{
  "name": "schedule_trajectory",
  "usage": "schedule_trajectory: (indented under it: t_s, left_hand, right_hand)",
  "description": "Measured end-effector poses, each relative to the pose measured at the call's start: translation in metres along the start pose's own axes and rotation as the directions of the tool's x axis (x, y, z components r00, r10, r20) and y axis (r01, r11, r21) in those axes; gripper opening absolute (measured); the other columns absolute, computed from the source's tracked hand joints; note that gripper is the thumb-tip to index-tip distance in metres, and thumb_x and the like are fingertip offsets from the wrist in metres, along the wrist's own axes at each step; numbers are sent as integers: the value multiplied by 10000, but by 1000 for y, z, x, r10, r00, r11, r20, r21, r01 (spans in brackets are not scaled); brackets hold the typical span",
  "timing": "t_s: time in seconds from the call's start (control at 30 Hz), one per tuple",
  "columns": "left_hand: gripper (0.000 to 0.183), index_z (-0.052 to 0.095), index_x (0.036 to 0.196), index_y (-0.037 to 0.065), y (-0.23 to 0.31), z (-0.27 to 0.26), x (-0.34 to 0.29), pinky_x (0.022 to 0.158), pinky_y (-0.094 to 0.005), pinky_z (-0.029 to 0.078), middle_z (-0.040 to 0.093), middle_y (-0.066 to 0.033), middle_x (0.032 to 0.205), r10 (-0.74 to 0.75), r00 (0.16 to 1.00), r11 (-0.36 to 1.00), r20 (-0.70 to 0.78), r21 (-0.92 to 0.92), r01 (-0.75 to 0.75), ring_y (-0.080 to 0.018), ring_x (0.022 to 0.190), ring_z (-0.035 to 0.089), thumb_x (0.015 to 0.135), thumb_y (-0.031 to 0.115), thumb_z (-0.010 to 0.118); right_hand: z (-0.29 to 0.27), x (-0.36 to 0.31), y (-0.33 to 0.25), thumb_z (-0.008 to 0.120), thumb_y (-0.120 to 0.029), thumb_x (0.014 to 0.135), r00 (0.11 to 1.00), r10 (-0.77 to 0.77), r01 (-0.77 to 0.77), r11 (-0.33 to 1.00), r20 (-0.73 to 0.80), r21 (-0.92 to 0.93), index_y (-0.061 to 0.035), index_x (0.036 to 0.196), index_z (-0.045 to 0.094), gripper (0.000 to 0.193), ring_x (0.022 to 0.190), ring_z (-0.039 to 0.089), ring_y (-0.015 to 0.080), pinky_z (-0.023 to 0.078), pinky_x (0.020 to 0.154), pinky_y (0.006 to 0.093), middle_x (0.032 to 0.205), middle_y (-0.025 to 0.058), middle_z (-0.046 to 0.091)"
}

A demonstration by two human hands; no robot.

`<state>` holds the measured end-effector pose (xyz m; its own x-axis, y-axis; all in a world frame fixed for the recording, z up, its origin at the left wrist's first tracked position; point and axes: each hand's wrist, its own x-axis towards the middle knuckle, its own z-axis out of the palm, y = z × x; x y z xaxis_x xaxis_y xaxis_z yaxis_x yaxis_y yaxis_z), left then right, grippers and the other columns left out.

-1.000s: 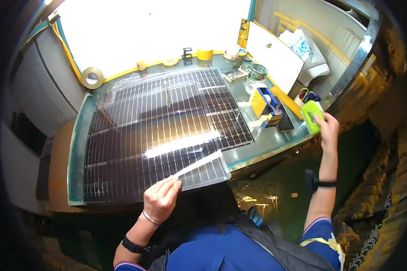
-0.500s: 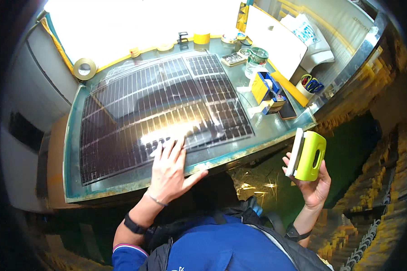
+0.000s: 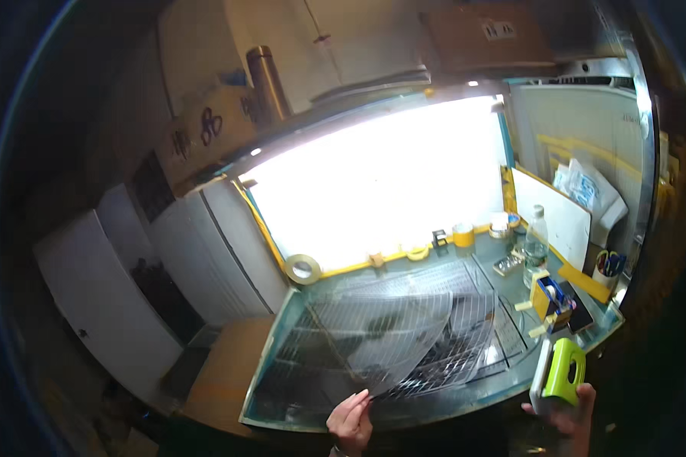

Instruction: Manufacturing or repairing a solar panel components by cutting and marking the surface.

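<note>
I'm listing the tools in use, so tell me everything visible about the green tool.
The tool has a smooth, lime-green, plastic-looking body with a long dark slot, and a pale strip, material unclear, along its left side. It is nearly upright, top leaning slightly right, by the near edge of the table. The right hand holds its lower end; nothing else visibly touches it.

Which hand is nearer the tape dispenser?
Right. The right hand, holding a green tool, is this side of the tape dispenser; the left hand is well left of it, pinching the gridded sheet.
</note>
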<state>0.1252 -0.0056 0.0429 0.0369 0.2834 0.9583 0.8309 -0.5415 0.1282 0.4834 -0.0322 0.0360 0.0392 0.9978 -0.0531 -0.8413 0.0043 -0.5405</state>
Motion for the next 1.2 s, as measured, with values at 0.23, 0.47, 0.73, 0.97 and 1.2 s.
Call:
schedule_trajectory:
  t_s: [0.23,0.47,0.73,0.97,1.2]
  left_hand:
    - [239,611,850,7,22,-8,-26,830,-395,461,609,-124,954,171,880,983,443,-143,-119,-273,906,580,646,-52,503]
    - [239,617,848,40,21,-11,-25,854,-414,428,605,-141,950,75,843,991,533,-137,-2,-320,920,563,634,124,681]
    - [132,609,724,4,12,-10,-38,930,-476,344,604,-167,982,-159,740,939,654,-133,318,-317,993,549,612,63,648]
    - [89,567,605,25,48,0,-48,604,-249,453,605,-100,700,-129,801,823,584,-387,415,-176,612,570,680,24,616]
    - [307,554,954,-31,58,40,-56,646,-273,503,614,-143,885,-319,-83,-658,944,-158,737,-197,762,608,870,256,485]
  right_hand:
    - [-23,-33,-10,554,-164,782,999,40,-41,998,-38,-43,-5,1108,464,374,869,563,192,464,632,230,1078,152,539]
    - [-3,-45,18,678,-153,682,999,25,-39,864,-34,-502,3,1186,435,580,914,540,191,441,768,256,1115,134,523]
    - [-36,-1,31,522,-350,562,857,501,-478,860,116,-179,85,1201,370,788,931,550,241,464,806,309,1117,194,507]
    - [5,-8,19,591,-192,557,971,236,-234,916,-32,-327,47,1242,314,777,1045,489,238,392,916,342,1148,129,475]
    - [-10,-5,22,619,-257,642,970,219,-230,966,-103,-117,35,1223,362,699,1031,509,261,397,902,418,1146,133,499]
